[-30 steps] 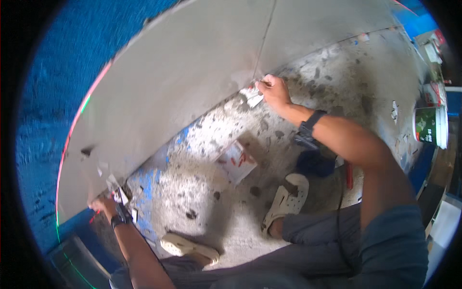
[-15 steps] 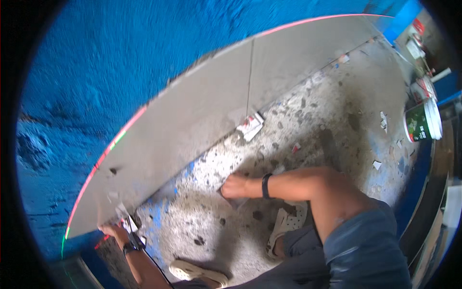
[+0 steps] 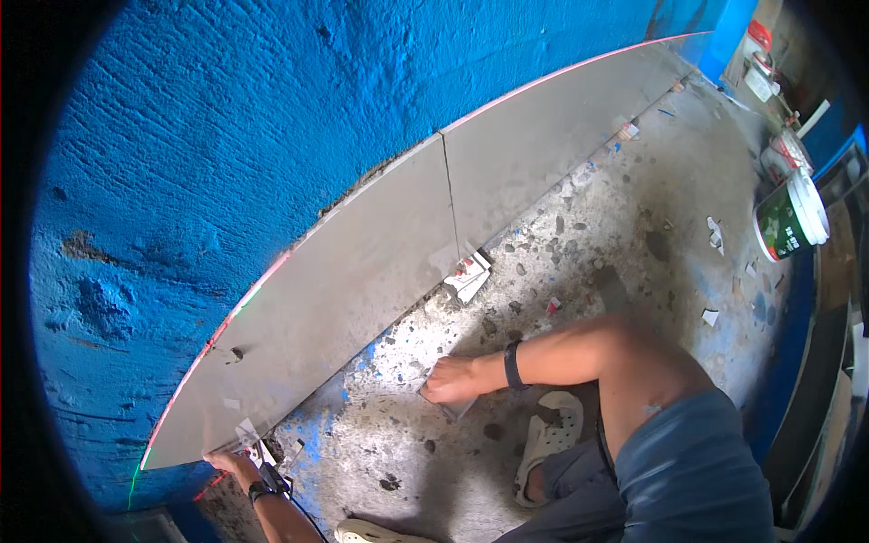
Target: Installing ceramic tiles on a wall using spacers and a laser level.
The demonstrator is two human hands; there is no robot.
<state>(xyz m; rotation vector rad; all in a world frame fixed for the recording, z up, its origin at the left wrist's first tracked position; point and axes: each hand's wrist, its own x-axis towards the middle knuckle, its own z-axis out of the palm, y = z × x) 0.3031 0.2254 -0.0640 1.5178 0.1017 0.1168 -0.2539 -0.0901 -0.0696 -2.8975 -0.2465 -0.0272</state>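
Two long grey tiles [image 3: 326,335] stand end to end along the foot of a blue wall. My left hand [image 3: 235,468] is at the near lower corner of the left tile, its fingers bent against that end; the fingertips are partly hidden. Beside it, white and dark pieces [image 3: 265,454] lie at the tile's base. My right hand [image 3: 450,378] rests low over the concrete floor, its fingers curled closed. A flat grey piece [image 3: 462,409] shows under its edge; what it is remains hidden. White pieces with red bits [image 3: 469,276] sit beneath the joint between the tiles.
The blue wall [image 3: 226,154] is rough above the tiles, with a red laser line along their top edge. A green and white bucket [image 3: 789,222] leans at the right. White scraps [image 3: 711,317] litter the floor. My shoe [image 3: 552,434] stands near my right arm.
The whole view has shifted slightly and become sharper. My left hand stays at the tile's end and my right hand stays low at the floor, still closed.
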